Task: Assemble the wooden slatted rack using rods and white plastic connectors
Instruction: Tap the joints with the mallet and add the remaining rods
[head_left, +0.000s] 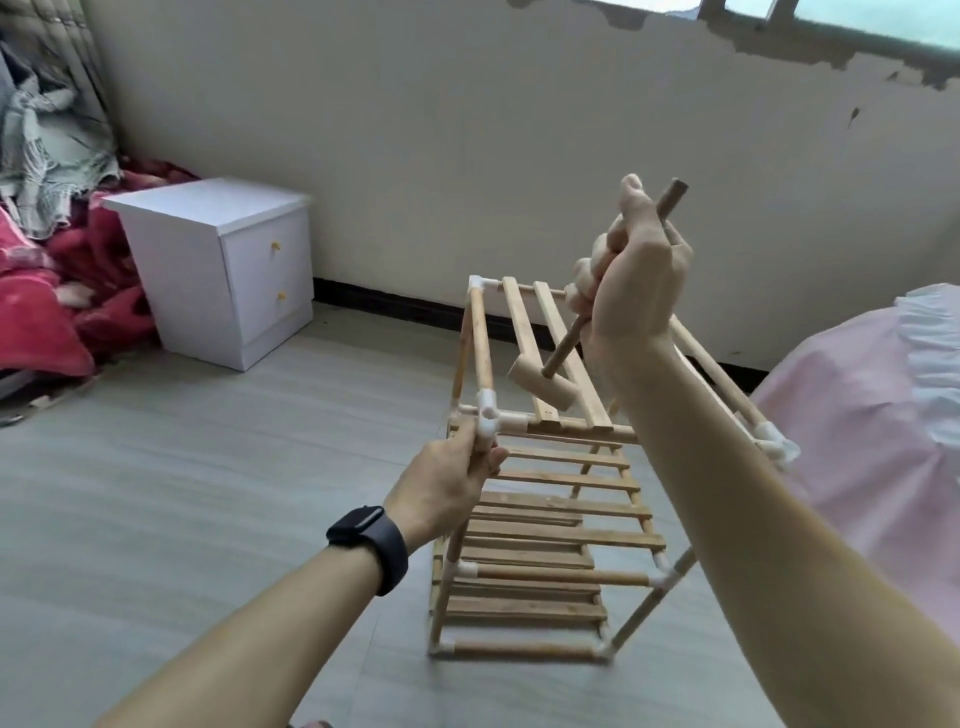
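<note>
Wooden rack (545, 514) standing on grey floor (208, 493), mid-room, between white nightstand (218, 270) and pink-covered bed (857, 441). Left hand (447, 488), black watch (369, 545) on wrist, fingers wrapped round front-left upright just under white connector (491, 415) at top corner. Right hand (639, 280) up high, fingers clenched round handle of wooden mallet (543, 387), head hanging down over top-tier slats. Nightstand: two drawers, both closed, contents hidden. Red blanket (41, 312) heaped far left.

A cream plastered wall (467, 130) (paint flaking near the top) meets a grey wood-grain floor (182, 493) at a dark skirting board (395, 304). A white two-drawer bedside cabinet (218, 270) stands by it, just beside rumpled red bedding (41, 312). Daylight enters a high window (857, 21).
</note>
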